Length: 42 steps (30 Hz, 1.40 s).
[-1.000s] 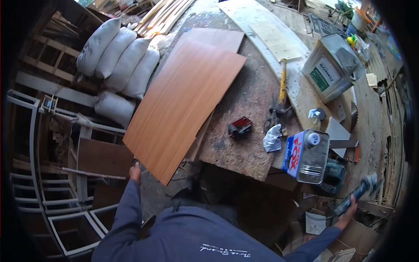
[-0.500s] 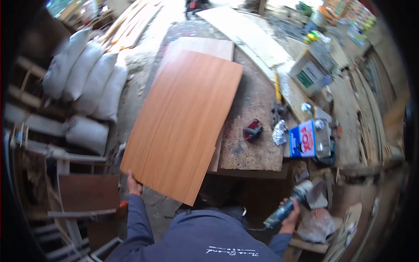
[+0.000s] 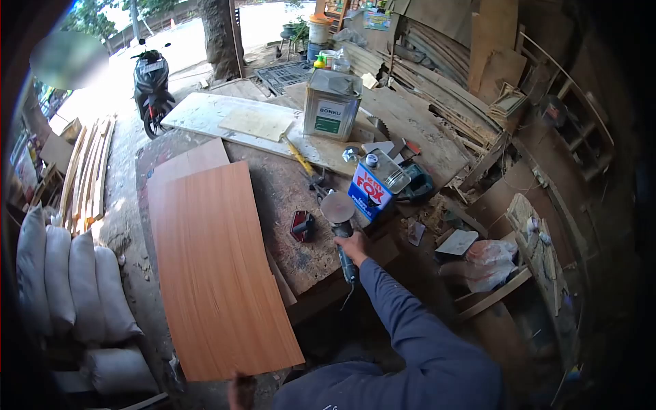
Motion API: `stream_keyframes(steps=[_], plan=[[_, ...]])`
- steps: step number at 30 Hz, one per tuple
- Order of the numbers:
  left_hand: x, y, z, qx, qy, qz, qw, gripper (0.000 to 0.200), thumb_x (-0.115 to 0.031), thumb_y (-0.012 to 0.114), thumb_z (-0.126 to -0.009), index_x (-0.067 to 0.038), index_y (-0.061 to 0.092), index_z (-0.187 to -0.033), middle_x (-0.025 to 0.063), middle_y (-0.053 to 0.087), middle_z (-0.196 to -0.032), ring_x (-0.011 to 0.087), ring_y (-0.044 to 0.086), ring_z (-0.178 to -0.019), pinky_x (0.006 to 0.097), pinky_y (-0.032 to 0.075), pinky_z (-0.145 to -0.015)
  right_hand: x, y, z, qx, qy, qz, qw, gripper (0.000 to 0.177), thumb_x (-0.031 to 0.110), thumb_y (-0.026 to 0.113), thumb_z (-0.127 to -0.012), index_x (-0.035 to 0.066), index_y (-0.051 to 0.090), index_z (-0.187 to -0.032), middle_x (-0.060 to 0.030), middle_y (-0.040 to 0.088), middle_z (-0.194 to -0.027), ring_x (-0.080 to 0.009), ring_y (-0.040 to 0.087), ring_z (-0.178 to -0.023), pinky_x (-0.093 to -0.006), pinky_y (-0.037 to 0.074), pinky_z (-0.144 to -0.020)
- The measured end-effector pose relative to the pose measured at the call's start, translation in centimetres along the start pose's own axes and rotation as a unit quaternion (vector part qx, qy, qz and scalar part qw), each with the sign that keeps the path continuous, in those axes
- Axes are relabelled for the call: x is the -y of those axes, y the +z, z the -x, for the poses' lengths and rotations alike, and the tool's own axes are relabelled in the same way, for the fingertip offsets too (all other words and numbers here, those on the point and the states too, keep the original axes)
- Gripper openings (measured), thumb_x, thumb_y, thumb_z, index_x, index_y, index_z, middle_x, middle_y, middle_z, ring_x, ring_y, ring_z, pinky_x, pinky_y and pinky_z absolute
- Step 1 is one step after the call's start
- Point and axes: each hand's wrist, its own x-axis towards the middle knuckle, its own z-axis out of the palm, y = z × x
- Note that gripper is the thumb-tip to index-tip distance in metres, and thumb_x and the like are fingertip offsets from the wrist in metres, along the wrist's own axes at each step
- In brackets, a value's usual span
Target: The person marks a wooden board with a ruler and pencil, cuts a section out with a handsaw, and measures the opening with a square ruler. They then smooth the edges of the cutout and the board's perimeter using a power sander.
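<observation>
In the head view my right hand (image 3: 352,247) is closed around the body of an angle grinder (image 3: 347,268). Its round disc (image 3: 337,207) points away from me, over the workbench beside the glue can. A wood-grain board (image 3: 219,273) lies on the bench, its near end overhanging toward me and a notch in its right edge. Under it is a second, paler board (image 3: 191,161). My left hand (image 3: 241,391) is at the wood-grain board's near edge, dark and blurred; its fingers cannot be made out, nor whether it grips the edge.
Right of the board, the workbench (image 3: 290,258) carries a small red-and-black object (image 3: 301,226), a yellow-handled tool (image 3: 298,156), a blue-and-white Fox can (image 3: 371,193) and a square tin (image 3: 332,106). White sacks (image 3: 87,287) stand left. A motorbike (image 3: 152,85) is parked beyond.
My right hand has carried the angle grinder from low at my right side up over the bench. My left hand is now farther along the board's near edge. The view has turned right and up.
</observation>
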Motion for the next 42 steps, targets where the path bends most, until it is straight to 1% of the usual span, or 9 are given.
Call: stream_keyframes(steps=[1, 3, 6, 11, 24, 33, 35, 36, 42], plan=[[0.4, 9.5, 3.3, -0.023, -0.031, -0.059, 0.997, 0.040, -0.051, 0.069, -0.101, -0.011, 0.070, -0.104, 0.0069, 0.074, -0.106, 0.0240, 0.064, -0.113, 0.0485, 0.048, -0.108, 0.4, 0.6, -0.9, 0.000, -0.010, 0.036, 0.999, 0.051, 0.036, 0.090, -0.068, -0.005, 0.072, -0.095, -0.0211, 0.075, -0.092, -0.0363, 0.074, -0.086, -0.0462, 0.058, -0.078], [2.6, 16.3, 3.7, -0.024, -0.119, -0.034, 0.992, 0.036, -0.045, 0.072, -0.100, -0.009, 0.073, -0.102, 0.0091, 0.075, -0.105, 0.0279, 0.068, -0.105, 0.0483, 0.052, -0.101, 0.8, 1.6, -2.4, -0.001, -0.031, 0.067, 0.997, 0.061, 0.037, 0.090, -0.068, -0.007, 0.070, -0.105, -0.0262, 0.075, -0.103, -0.0419, 0.074, -0.100, -0.0476, 0.058, -0.088], [6.3, 14.3, 0.4, -0.073, 0.004, 0.060, 0.996, 0.066, -0.041, 0.066, -0.105, 0.001, 0.043, -0.150, 0.0173, 0.051, -0.148, 0.0347, 0.051, -0.137, 0.0536, 0.043, -0.117, -1.0, 3.0, -2.3, 0.005, -0.042, 0.067, 0.997, 0.062, 0.037, 0.089, -0.069, -0.007, 0.069, -0.107, -0.0285, 0.074, -0.107, -0.0431, 0.073, -0.105, -0.0484, 0.057, -0.091], [6.3, 13.3, 2.6, -0.164, 0.051, 0.050, 0.984, 0.060, -0.038, 0.066, -0.106, 0.000, 0.046, -0.148, 0.0149, 0.052, -0.147, 0.0329, 0.051, -0.137, 0.0528, 0.041, -0.118, 1.8, 0.9, 0.4, 0.091, -0.068, 0.074, 0.991, 0.053, 0.035, 0.088, -0.071, -0.007, 0.070, -0.100, -0.0235, 0.075, -0.093, -0.0390, 0.074, -0.091, -0.0516, 0.056, -0.090], [11.4, 15.0, 1.4, -0.290, 0.081, 0.117, 0.946, 0.058, -0.045, 0.070, -0.102, -0.004, 0.057, -0.141, 0.0107, 0.064, -0.135, 0.0301, 0.063, -0.123, 0.0477, 0.047, -0.112, -2.6, -2.8, -0.3, 0.204, -0.177, 0.132, 0.954, 0.085, 0.050, 0.085, -0.083, -0.011, 0.054, -0.133, -0.0397, 0.053, -0.137, -0.0549, 0.049, -0.133, -0.0554, 0.041, -0.111], [8.3, 13.5, 0.6, -0.309, 0.263, 0.174, 0.897, 0.058, -0.053, 0.062, -0.104, -0.006, 0.059, -0.140, 0.0120, 0.064, -0.140, 0.0285, 0.064, -0.123, 0.0477, 0.052, -0.104, -2.5, 1.3, -4.2, 0.162, -0.128, 0.229, 0.951, 0.065, 0.048, 0.090, -0.076, -0.014, 0.071, -0.089, -0.0302, 0.075, -0.092, -0.0418, 0.074, -0.093, -0.0516, 0.054, -0.086], [3.8, 8.2, 0.4, -0.312, 0.344, 0.204, 0.862, 0.060, -0.055, 0.059, -0.105, -0.007, 0.058, -0.141, 0.0117, 0.064, -0.140, 0.0285, 0.065, -0.124, 0.0491, 0.053, -0.103, -2.8, 1.0, -6.0, 0.251, -0.075, 0.100, 0.960, 0.057, 0.038, 0.089, -0.076, -0.015, 0.072, -0.092, -0.0198, 0.077, -0.088, -0.0282, 0.073, -0.077, -0.0470, 0.056, -0.078], [2.1, 6.4, -0.1, -0.312, 0.366, 0.216, 0.850, 0.060, -0.055, 0.058, -0.105, -0.008, 0.057, -0.143, 0.0113, 0.065, -0.140, 0.0285, 0.065, -0.124, 0.0496, 0.053, -0.103, -2.7, 0.5, -6.0, 0.247, -0.066, 0.033, 0.966, 0.029, 0.020, 0.085, -0.079, -0.005, 0.073, -0.085, -0.0003, 0.067, -0.080, -0.0210, 0.062, -0.066, -0.0402, 0.054, -0.067], [-2.8, 6.2, -0.7, -0.274, 0.351, 0.221, 0.868, 0.071, -0.060, 0.054, -0.106, -0.009, 0.048, -0.154, 0.0103, 0.063, -0.144, 0.0282, 0.061, -0.133, 0.0516, 0.051, -0.109, 2.3, -3.6, 1.2, 0.282, 0.107, -0.131, 0.945, 0.032, 0.029, 0.081, -0.085, 0.003, 0.069, -0.100, -0.0057, 0.067, -0.091, -0.0193, 0.063, -0.075, -0.0386, 0.052, -0.067]])
